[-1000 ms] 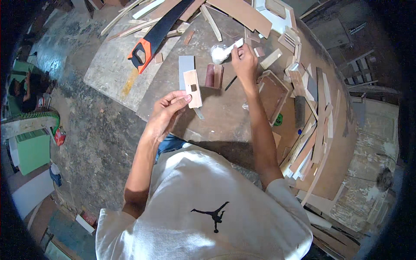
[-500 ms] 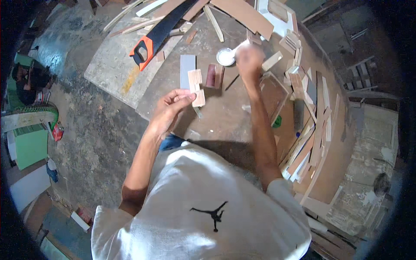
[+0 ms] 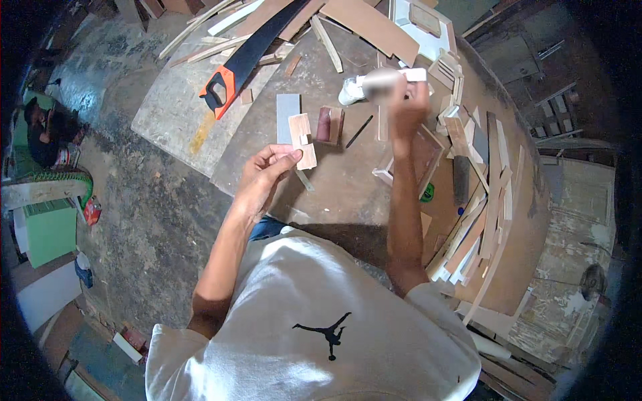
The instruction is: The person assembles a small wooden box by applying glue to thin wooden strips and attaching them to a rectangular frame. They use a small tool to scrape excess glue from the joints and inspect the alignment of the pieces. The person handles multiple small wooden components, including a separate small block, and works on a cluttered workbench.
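Note:
My left hand [image 3: 267, 170] pinches a small pale wooden piece [image 3: 304, 155] by its lower end. A square notch or hole shows near the middle of that piece. Beyond it lies a grey flat block [image 3: 288, 113], partly covered by the held wood. A dark red block with a wooden side [image 3: 330, 125] sits just to the right. My right hand [image 3: 409, 107] is raised over the table with curled fingers, at a small white object [image 3: 416, 75]. A blurred patch hides part of this grip. Left of the hand, a white container [image 3: 350, 92] looks tilted.
A handsaw with an orange and black handle [image 3: 231, 87] lies at the far left of the table. A black pencil-like stick [image 3: 360, 131] rests near the middle. Wood strips [image 3: 491, 194] pile up along the right, beside a green tape roll [image 3: 428, 192]. A person [image 3: 47, 130] sits at left.
My right hand has moved right, away from the white container, and a white object now shows at its fingers. The container has tipped. My left hand still holds the wooden piece.

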### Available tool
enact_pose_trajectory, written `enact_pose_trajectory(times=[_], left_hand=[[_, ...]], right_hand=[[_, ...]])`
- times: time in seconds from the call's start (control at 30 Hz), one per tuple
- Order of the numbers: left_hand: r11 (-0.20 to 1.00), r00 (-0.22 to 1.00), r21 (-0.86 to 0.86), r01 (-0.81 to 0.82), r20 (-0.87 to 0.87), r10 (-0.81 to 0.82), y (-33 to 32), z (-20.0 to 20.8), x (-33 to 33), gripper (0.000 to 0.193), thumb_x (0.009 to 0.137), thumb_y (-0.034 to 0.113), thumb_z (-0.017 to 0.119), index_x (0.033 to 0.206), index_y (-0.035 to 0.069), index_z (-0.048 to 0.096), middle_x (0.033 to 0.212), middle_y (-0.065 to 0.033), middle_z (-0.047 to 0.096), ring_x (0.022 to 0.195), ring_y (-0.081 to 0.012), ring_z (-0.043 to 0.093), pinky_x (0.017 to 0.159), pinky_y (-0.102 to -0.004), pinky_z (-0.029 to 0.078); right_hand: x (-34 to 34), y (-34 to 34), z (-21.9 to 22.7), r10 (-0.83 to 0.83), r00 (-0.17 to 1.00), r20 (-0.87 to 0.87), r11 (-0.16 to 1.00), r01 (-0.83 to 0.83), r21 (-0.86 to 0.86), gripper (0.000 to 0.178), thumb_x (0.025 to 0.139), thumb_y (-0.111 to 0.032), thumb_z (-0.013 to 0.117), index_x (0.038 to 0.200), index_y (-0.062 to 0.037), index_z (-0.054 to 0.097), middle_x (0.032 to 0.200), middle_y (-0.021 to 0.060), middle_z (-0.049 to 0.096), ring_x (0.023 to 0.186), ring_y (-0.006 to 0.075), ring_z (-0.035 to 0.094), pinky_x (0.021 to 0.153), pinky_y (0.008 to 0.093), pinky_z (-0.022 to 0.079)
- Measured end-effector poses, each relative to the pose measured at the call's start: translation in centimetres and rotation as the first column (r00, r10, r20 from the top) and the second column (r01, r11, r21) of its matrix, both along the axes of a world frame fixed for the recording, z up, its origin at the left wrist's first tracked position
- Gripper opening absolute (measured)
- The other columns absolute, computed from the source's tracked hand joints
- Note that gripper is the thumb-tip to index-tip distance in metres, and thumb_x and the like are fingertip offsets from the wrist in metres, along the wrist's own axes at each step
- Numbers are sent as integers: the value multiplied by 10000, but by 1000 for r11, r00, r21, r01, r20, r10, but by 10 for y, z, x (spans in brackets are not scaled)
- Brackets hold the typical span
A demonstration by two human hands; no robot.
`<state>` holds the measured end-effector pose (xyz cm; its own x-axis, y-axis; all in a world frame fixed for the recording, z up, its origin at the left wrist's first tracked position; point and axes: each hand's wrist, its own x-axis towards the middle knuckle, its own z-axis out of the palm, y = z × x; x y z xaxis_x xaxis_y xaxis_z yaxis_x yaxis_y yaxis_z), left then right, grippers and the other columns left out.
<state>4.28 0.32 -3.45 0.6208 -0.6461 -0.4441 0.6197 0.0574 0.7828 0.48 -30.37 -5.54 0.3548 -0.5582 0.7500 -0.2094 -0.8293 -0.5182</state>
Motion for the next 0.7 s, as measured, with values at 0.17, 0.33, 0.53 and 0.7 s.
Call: enact_pose_trajectory(times=[0.17,0.33,0.53,0.7], left_hand=[[994,989,13,-107,105,105,-11,18,0,182,891,146,708,1031,42,657,896,7,643,800,-61,528,760,-240,405],[991,965,22,-129,232,121,-19,31,1,172,897,133,686,1030,29,653,911,-12,660,829,-72,555,804,-243,409],[995,948,-3,-104,303,100,-25,41,-5,173,898,131,687,1026,20,649,945,-50,682,900,-106,606,867,-271,436],[996,948,-15,-89,304,90,-24,42,-9,182,890,128,708,1018,15,645,955,-66,689,904,-112,624,871,-268,455]], right_hand=[[-33,30,38,43,812,582,289,-567,771,195,951,-164,587,1040,8,613,890,84,645,767,152,616,672,277,505],[-58,59,55,-66,692,718,81,-714,695,222,935,-133,640,1098,18,626,955,63,675,828,127,633,706,252,506],[-74,83,75,26,706,708,303,-680,668,240,977,-148,581,1134,35,591,995,104,645,765,172,614,670,303,516],[-77,90,80,53,721,691,357,-660,661,217,984,-143,574,1089,45,603,983,117,646,705,174,613,639,319,521]])
